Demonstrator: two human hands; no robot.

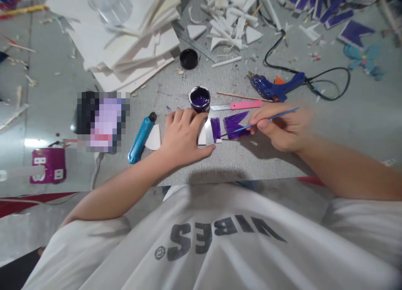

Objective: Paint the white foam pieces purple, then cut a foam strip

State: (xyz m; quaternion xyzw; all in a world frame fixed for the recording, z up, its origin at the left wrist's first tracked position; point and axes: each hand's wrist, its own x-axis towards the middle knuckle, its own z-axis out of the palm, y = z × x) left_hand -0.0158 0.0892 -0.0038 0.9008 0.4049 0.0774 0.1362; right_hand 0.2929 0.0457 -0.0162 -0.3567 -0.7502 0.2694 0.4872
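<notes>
My right hand [278, 127] pinches a thin blue paintbrush [273, 116]. The brush tip is at a narrow purple-painted strip [216, 129] on a white piece. My left hand [185, 135] lies flat with fingers spread, pressing down on the white piece beside a flat greyish strip [209, 133]. To the right of the strip lies a purple notched flag shape [234, 124], partly behind my right fingers. An open jar of purple paint [200, 98] stands just beyond my left fingertips. A pink craft knife [246, 104] lies behind the painted pieces.
A blue glue gun [278, 87] with a looping black cord lies at back right. White board sheets [125, 51], offcuts [230, 28] and purple pieces [356, 32] cover the far side. A teal cutter [141, 139], black lid [189, 58] and purple socket block [48, 165] are nearby.
</notes>
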